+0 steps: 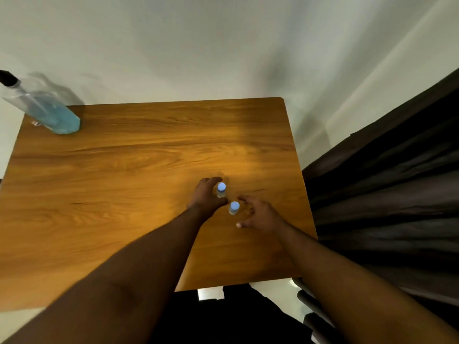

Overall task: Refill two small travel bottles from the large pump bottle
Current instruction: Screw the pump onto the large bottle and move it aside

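Note:
Two small clear travel bottles with pale blue caps stand upright on the wooden table (124,182), right of its middle. My left hand (207,197) curls round the farther bottle (221,189), fingers behind it and thumb in front. The nearer bottle (234,208) stands free, just left of my right hand (259,214), whose fingers are spread and loosely bent beside it without touching. The large pump bottle (47,110), clear with a black pump and blue liquid in its lower part, stands at the table's far left corner.
A pale wall rises behind the table. Dark curtains (387,194) hang close along the table's right edge. Dark chair parts and clothing show below the near edge.

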Motion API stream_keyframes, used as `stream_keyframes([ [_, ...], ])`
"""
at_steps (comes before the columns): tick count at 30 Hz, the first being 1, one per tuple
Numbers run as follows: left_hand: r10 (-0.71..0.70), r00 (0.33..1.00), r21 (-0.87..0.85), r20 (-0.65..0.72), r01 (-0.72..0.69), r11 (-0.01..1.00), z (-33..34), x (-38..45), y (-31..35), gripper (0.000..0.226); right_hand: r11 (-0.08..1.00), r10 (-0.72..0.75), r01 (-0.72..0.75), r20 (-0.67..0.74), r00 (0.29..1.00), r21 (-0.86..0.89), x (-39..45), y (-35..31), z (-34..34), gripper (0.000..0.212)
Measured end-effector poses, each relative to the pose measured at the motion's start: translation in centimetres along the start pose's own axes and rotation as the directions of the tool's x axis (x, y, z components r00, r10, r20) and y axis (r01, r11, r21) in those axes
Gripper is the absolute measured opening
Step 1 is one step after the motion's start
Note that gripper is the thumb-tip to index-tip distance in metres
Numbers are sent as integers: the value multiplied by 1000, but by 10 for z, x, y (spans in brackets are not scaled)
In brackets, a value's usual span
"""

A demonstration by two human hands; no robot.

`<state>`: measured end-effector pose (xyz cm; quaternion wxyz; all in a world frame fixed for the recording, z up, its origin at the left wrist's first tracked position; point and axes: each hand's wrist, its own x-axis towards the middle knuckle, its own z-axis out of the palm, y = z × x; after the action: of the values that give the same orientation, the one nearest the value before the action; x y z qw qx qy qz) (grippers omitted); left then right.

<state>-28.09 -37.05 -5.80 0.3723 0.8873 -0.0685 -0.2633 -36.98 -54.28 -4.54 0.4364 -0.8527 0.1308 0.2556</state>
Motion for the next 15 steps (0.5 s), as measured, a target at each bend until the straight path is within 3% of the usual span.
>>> stream_keyframes([
  [4,-36,997,29,-73,38,999,5,-2,-1,46,998,-66,68,-107,992,13,12,2,22,65],
  [7,-35,993,26,-116,38,999,7,-2,-2,36,991,-130,127,-69,989,-40,21,3,18,51],
  [11,-14,990,29,-141,18,999,4,13,1,38,981,-187,186,-13,982,-63,38,0,-9,40],
  [15,34,983,-34,-180,-40,999,-11,45,21,38,968,-251,246,-147,957,-52,63,-8,-52,33],
])
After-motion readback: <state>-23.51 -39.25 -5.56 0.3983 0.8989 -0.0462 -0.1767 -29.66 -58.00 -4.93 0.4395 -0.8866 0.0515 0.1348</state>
